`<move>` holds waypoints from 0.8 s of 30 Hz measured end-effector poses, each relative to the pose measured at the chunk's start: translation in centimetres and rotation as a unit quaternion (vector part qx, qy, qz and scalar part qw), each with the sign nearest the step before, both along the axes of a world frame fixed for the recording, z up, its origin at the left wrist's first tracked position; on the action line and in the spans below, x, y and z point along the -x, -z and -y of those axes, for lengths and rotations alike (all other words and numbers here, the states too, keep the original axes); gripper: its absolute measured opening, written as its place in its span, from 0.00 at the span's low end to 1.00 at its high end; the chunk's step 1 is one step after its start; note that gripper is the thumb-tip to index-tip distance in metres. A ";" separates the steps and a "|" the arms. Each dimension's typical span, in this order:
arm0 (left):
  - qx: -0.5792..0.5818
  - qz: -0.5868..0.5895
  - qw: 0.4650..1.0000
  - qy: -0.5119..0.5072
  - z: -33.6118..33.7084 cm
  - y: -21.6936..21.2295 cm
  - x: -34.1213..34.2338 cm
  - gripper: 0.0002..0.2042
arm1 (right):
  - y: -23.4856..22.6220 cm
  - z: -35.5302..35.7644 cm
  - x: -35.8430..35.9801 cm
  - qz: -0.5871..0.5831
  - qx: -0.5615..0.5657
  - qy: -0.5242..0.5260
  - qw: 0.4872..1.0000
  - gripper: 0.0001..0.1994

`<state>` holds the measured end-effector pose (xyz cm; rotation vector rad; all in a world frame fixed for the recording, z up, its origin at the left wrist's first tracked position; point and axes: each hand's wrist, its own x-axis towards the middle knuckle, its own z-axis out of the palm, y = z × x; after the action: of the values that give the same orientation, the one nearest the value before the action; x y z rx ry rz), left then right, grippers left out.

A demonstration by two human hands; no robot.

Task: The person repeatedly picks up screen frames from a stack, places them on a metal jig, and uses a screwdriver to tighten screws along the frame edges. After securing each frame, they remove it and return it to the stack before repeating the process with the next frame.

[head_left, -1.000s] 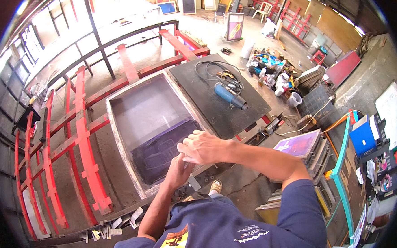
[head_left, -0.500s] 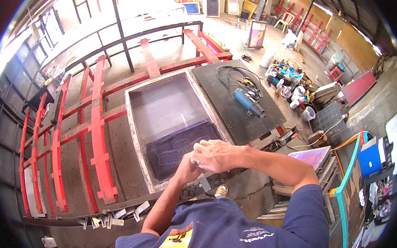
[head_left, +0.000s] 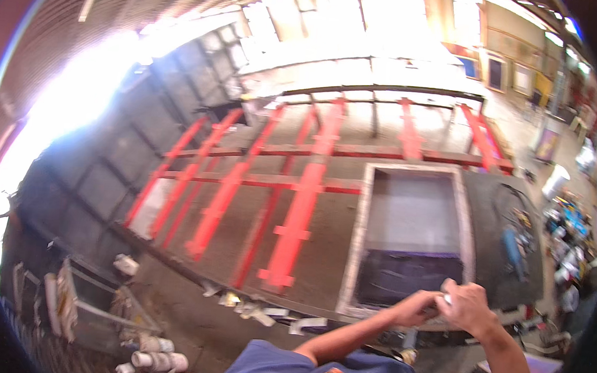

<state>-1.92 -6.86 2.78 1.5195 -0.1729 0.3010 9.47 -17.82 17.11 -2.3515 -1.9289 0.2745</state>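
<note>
My left hand (head_left: 416, 309) and my right hand (head_left: 468, 307) meet in front of my chest, above the near edge of a screen-printing frame. Both have curled fingers around something small and whitish (head_left: 448, 299), mostly hidden between them. The frame (head_left: 354, 257) has a worn pale rim around light grey mesh (head_left: 415, 209). Across the near part of the mesh lies a dark purple band (head_left: 412, 273), whose faint design is blurred now. Neither hand touches the mesh.
A dark board (head_left: 484, 277) adjoins the frame's right side, bearing a blue corded power tool (head_left: 513, 250). Red slatted rails (head_left: 303, 217) stretch leftward. Pale strips (head_left: 258, 314) hang along the near table edge. Rolls (head_left: 160, 361) lie at lower left; clutter (head_left: 569, 231) covers the right-hand floor.
The view has swung left, so the frame and my hands appear farther right and more of the left wall shows. My hands remain together around the small thing.
</note>
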 end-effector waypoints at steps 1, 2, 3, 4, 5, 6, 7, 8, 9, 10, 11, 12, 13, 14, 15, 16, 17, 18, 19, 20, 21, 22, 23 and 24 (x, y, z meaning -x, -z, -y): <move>-0.042 0.013 0.999 0.006 -1.6 0.0 -0.6 0.20 | -0.8 -1.0 -0.6 0.024 0.002 -0.027 0.999 0.14; -0.052 0.028 0.998 0.010 -1.5 0.8 -1.4 0.21 | -0.8 -0.8 -1.3 0.019 0.015 -0.029 0.999 0.14; -0.028 -0.018 0.999 0.013 -1.0 -0.2 -1.4 0.20 | -0.5 -0.2 -1.9 0.005 0.006 -0.038 0.999 0.15; -0.085 -0.037 0.996 -0.003 -0.3 0.5 -1.8 0.18 | 0.1 0.7 -2.7 -0.007 0.002 -0.051 0.999 0.16; -0.074 -0.018 0.997 -0.014 0.3 0.1 -2.2 0.15 | 0.9 1.4 -3.2 -0.020 0.030 -0.032 0.999 0.17; -0.045 -0.096 0.994 0.016 0.3 -1.2 -1.6 0.12 | 1.5 1.5 -3.3 -0.020 0.016 -0.046 0.999 0.18; -0.072 -0.074 0.995 -0.009 0.0 -1.8 -1.2 0.12 | 1.3 1.1 -2.8 -0.021 0.000 -0.044 0.999 0.18; -0.113 -0.090 0.989 -0.017 -0.5 -2.7 -1.2 0.12 | 2.5 0.8 -3.2 -0.024 -0.076 -0.065 0.995 0.18; -0.122 -0.071 0.990 -0.016 -1.1 -0.6 -1.6 0.13 | 2.8 0.0 -3.3 0.037 -0.090 -0.100 0.990 0.20; -0.083 -0.072 0.993 -0.032 -1.2 -0.9 -2.0 0.13 | 1.9 -1.3 -3.0 0.027 -0.069 -0.057 0.996 0.21; 0.037 -0.063 0.996 -0.042 -2.6 -0.4 -0.8 0.13 | 2.4 -3.3 -1.7 0.005 -0.080 -0.039 0.996 0.21; -0.024 -0.076 0.994 -0.068 -4.4 -1.5 0.5 0.12 | 2.6 -4.8 -1.3 -0.019 -0.119 -0.040 0.992 0.20; -0.039 -0.050 0.994 -0.094 -5.2 -0.7 0.9 0.12 | 3.3 -5.6 -1.3 -0.033 -0.129 -0.044 0.990 0.19; -0.054 -0.023 0.991 -0.119 -5.6 -0.1 1.2 0.11 | 3.7 -5.9 -1.5 -0.047 -0.139 -0.048 0.988 0.18; -0.022 -0.095 0.990 -0.102 -5.7 -1.0 1.5 0.10 | 3.7 -6.0 -1.3 -0.056 -0.103 -0.061 0.991 0.15; -0.022 -0.145 0.986 -0.074 -6.8 -0.4 2.0 0.10 | 3.8 -6.5 -1.2 -0.048 -0.104 -0.098 0.989 0.15; -0.059 -0.098 0.993 -0.041 -7.4 -0.7 1.8 0.11 | 3.9 -6.2 -1.1 -0.037 -0.099 -0.123 0.987 0.15; -0.095 -0.050 0.994 -0.005 -7.9 -1.0 1.7 0.11 | 3.9 -6.1 -1.0 -0.026 -0.094 -0.146 0.984 0.15; -0.094 -0.052 0.994 -0.004 -8.3 -0.9 1.7 0.11 | 3.1 -6.3 -1.2 -0.033 -0.044 -0.178 0.982 0.18; -0.094 -0.054 0.994 -0.002 -8.6 -0.7 1.7 0.11 | 2.9 -6.6 -1.6 -0.041 -0.040 -0.198 0.978 0.18; -0.094 -0.051 0.994 -0.001 -8.8 -0.9 1.2 0.12 | 2.7 -7.0 -2.2 -0.042 -0.036 -0.219 0.974 0.18; -0.154 -0.058 0.986 -0.028 -9.1 -1.2 1.0 0.12 | 2.3 -7.2 -2.8 -0.044 -0.033 -0.239 0.970 0.19; -0.214 -0.064 0.973 -0.055 -9.4 -1.6 0.9 0.12 | 1.9 -7.1 -3.0 -0.036 -0.019 -0.220 0.975 0.20; -0.267 -0.070 0.957 -0.086 -9.2 -1.9 0.9 0.12 | 1.6 -7.0 -3.2 -0.031 -0.049 -0.204 0.977 0.21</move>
<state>-2.77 2.29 4.65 2.0917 -0.0065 0.2966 12.69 -10.86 15.51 -1.8468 -2.3202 0.2686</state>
